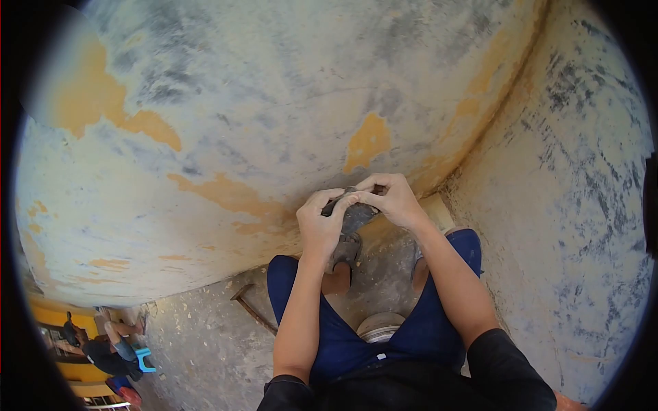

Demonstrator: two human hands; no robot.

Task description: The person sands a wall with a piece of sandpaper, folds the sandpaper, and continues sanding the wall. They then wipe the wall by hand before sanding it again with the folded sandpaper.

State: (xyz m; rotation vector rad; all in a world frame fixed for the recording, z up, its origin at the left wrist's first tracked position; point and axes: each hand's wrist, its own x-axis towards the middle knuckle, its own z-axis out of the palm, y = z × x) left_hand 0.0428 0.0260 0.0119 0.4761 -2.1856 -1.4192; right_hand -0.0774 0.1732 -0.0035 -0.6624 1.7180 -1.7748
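My left hand (pixel 319 220) and my right hand (pixel 391 197) are together in front of me, low by the wall. Between them is a dark grey, sheet-like piece that looks like sandpaper (pixel 358 218), pinched by the fingers of both hands. Its upper part is partly covered by my fingers, and the lower part hangs free. Pale dust coats my fingers. Just beyond my hands is the wall (pixel 288 137), off-white with orange patches and dark smears.
A second smeared wall (pixel 562 205) meets the first at a corner on the right. On the grey floor (pixel 199 342) lies a hammer-like tool (pixel 253 309) beside my left knee. A round pale container (pixel 381 325) shows between my legs. Far left, a person (pixel 103 353) sits on a light blue stool (pixel 144 359).
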